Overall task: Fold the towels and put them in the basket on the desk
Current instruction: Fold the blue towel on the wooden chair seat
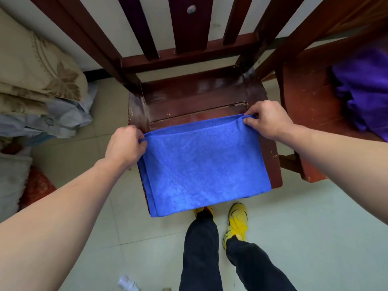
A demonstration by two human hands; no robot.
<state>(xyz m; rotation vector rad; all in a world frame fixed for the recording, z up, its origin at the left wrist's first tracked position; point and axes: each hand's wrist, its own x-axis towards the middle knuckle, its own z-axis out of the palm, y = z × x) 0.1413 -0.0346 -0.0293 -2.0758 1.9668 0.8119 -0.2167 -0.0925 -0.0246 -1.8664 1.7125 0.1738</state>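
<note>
Head cam view, the only one here: the blue towel (201, 164) is lying on the seat of a wooden chair (189, 101), already doubled over by the look of the layered edge on the left, with its near edge hanging a bit past the front of the seat. The left hand (126, 143) has its grip pinched on the far left corner, thumb on top and fingers tucked under the fold. The right hand (266, 120) is pinching the far right corner the same way, and a little ridge of cloth is bunched up under that grip.

My guess is the step in hand is another fold, bringing that far edge toward the near one. To do it well I'd keep both corners at even tension so the top edge stays straight, since the right side sits higher than the left and the fold could land skewed. Lift just enough to clear the pile, lay corner onto corner, then smooth from the crease outward. Watch the overhang too, as the towel could slide off the seat if tugged toward the body.

A purple cloth (363, 89) sits on a second chair (304, 106) to the right, probably the next towel. No basket or counter is anywhere in view, so the drop-off spot can't be judged from here.
</note>
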